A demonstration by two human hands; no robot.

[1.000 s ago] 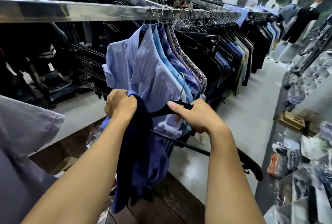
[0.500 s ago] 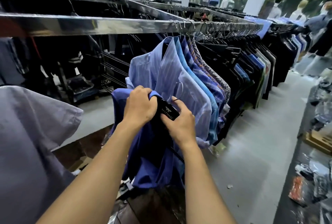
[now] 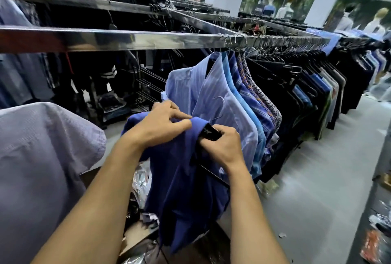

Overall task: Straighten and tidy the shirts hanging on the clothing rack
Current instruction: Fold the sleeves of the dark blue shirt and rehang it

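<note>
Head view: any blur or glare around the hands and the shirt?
Head view: left hand, right hand on the black hanger, and dark blue shirt are sharp; head view: the chrome rail shows streaky reflections; head view: floor at the right edge is smeared.

Bare left hand (image 3: 163, 125), right hand (image 3: 223, 150), forearms (perhaps short-sleeved)

- The hanging shirts (image 3: 232, 102) are ranged along the rail (image 3: 148, 40), right of centre.
- The held shirt (image 3: 182, 174) is kept below the rail, before that row.
- Its collar is pinched by the left hand (image 3: 160, 124); the hanger (image 3: 210, 133), just to the right, is gripped by the right hand (image 3: 224, 147).
</note>
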